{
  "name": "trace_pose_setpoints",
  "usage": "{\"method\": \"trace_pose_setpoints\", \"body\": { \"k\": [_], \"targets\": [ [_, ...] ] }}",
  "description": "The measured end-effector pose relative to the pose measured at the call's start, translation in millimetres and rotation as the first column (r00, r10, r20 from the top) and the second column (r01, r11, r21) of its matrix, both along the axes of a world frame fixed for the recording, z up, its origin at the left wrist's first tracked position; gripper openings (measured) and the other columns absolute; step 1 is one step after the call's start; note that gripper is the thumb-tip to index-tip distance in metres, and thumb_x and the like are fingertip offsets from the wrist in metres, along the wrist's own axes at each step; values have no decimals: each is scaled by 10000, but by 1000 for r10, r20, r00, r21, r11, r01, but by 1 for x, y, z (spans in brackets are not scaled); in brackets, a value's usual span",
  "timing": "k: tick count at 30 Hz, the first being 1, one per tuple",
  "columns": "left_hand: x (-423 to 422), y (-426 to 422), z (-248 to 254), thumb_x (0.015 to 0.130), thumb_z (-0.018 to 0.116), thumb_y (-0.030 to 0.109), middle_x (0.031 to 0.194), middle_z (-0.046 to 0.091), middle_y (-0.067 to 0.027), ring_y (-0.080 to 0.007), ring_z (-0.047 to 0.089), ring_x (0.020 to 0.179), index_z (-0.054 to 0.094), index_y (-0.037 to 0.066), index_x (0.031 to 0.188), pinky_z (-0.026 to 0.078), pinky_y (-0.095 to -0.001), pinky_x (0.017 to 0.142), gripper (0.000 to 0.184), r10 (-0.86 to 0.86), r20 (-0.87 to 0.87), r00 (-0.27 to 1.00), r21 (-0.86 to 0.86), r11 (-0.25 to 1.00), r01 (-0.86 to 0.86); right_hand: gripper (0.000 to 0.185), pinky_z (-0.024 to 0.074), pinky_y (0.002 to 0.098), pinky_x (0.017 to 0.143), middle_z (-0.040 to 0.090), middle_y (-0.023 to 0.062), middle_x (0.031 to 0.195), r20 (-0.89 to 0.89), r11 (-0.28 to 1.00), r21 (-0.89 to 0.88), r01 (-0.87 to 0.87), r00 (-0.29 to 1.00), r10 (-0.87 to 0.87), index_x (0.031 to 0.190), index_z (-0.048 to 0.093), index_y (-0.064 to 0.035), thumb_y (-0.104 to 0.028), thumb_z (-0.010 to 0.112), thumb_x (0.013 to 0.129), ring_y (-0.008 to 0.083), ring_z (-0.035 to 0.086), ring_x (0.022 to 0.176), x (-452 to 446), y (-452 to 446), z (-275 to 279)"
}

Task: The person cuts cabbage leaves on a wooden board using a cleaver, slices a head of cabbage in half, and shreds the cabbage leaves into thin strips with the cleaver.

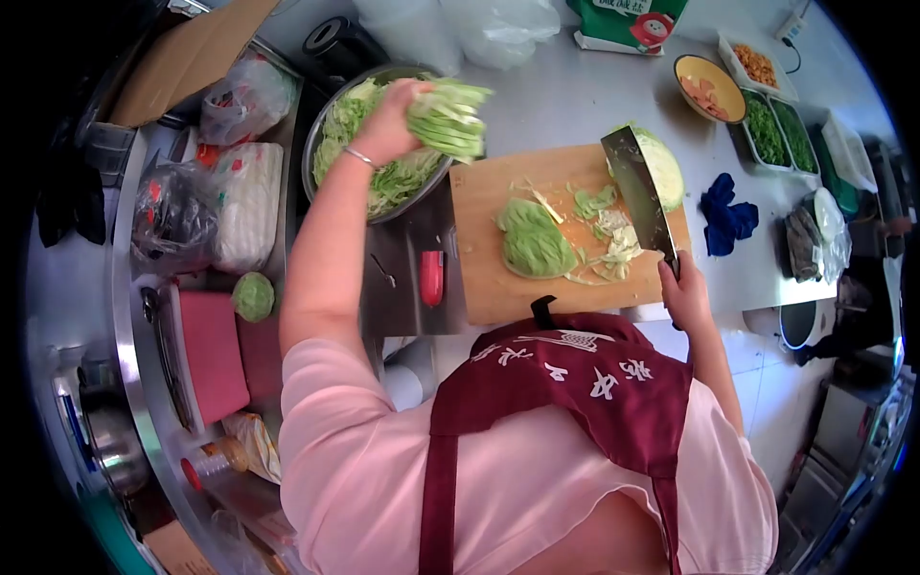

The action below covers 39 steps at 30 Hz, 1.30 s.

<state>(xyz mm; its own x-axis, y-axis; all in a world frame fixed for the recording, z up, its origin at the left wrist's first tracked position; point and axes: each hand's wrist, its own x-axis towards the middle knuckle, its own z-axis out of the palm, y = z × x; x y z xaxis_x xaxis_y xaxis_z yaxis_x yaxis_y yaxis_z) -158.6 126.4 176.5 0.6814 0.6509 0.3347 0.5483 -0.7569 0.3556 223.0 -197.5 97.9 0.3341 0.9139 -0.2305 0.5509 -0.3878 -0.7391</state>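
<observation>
Left hand [388, 125]: fingers closed partway around a thick bundle of cut cabbage [448, 120], spread by the load rather than shut tight. Thumb and finger placement on the far side can't be made out. Bundle sits above the inner side of the bowl [308, 172], its free ends reaching past the rim towards the counter [537, 105]. Risk: loose, uneven strips could slip from the outer end and land outside.

Right hand [682, 292]: wrapped around the handle of the cleaver [640, 187], no gap seen. Blade slants over the right of the cutting board [479, 278], beside the large cabbage piece [663, 168]; contact unclear. Risk: attention on the bowl could let the blade drift or knock that piece.

Further out: leafy cabbage chunk [537, 240] on the board, scraps [618, 251] between it and the blade. Damp scraps could make footing slick and let a piece slide.
</observation>
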Motion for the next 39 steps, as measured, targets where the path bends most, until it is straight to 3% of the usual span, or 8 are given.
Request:
{"method": "trace_pose_setpoints", "body": {
  "k": [6, 8, 13, 21, 29, 32, 34, 39],
  "targets": [
    [-69, 41, -12, 607, 839, 236, 1296, 459, -139, -351, 439, 1223, 500, 158, 1272, 414, -429, 1008, 751, 370, -183, 911, 91, 929, -359, 251, 437, 436, 625, 583, 215, 737, 29, 999, 39, -14, 999, 13, 995, 509, 7, -219, 584, 913, 384, 569, 680, -7, 1, -2],
    [-80, 38, -42, 600, 845, 278, 1397, 386, -132, -375, 386, 1274, 434, 238, 1363, 398, -477, 1013, 868, 606, -323, 727, 210, 795, -569, 248, 437, 437, 618, 582, 217, 731, 50, 998, 52, -23, 999, 20, 986, 506, 6, -217, 588, 911, 385, 570, 674, -10, 2, 0],
    [-72, 12, -79, 526, 855, 506, 1565, 43, -168, -492, 64, 1399, 107, 320, 1500, 204, -671, 1055, 1242, 596, -560, 575, -22, 683, -730, 237, 433, 445, 599, 576, 222, 710, 44, 999, 5, -37, 998, 37, 931, 493, 5, -206, 597, 905, 402, 567, 664, -16, 4, -1],
    [-72, 19, -101, 563, 794, 612, 1554, 44, -204, -482, 36, 1405, 70, 283, 1510, 162, -680, 1062, 1236, 687, -460, 563, -18, 627, -779, 260, 441, 460, 619, 593, 234, 739, 67, 998, -29, -63, 996, 65, 958, 515, 10, -232, 595, 903, 413, 585, 706, -21, 11, -4],
    [-71, 33, -69, 567, 801, 584, 1566, 1, -175, -479, 57, 1407, 51, 305, 1509, 177, -696, 1047, 1237, 547, -661, 514, -78, 631, -772, 295, 470, 459, 684, 621, 243, 811, 119, 996, -41, -84, 989, 88, 994, 523, 4, -278, 567, 917, 408, 611, 785, -19, 12, 11],
    [-80, 38, -56, 645, 781, 476, 1508, 245, -214, -447, 234, 1373, 274, 242, 1474, 297, -594, 1050, 1000, 514, -672, 533, 49, 749, -661, 293, 470, 457, 680, 622, 243, 810, 116, 995, -59, -83, 989, 90, 988, 521, 3, -278, 565, 919, 413, 607, 781, -9, 6, 10],
    [-84, 51, -54, 720, 729, 352, 1190, 583, -263, -393, 542, 1134, 550, 107, 1277, 420, -401, 982, 634, 455, -685, 569, 113, 838, -535, 289, 462, 444, 679, 614, 229, 801, 97, 997, -54, -59, 993, 64, 1003, 530, -5, -277, 571, 914, 394, 599, 770, -5, 2, 5],
    [29, -7, -54, 822, 598, 183, 915, 652, -196, -337, 624, 850, 667, 36, 902, 488, -401, 785, 181, 216, -174, 961, -120, 964, -239, 298, 469, 454, 676, 621, 243, 802, 58, 999, -27, -36, 998, 37, 989, 518, 2, -283, 566, 920, 411, 608, 779, 0, -2, 3]
  ]
}}
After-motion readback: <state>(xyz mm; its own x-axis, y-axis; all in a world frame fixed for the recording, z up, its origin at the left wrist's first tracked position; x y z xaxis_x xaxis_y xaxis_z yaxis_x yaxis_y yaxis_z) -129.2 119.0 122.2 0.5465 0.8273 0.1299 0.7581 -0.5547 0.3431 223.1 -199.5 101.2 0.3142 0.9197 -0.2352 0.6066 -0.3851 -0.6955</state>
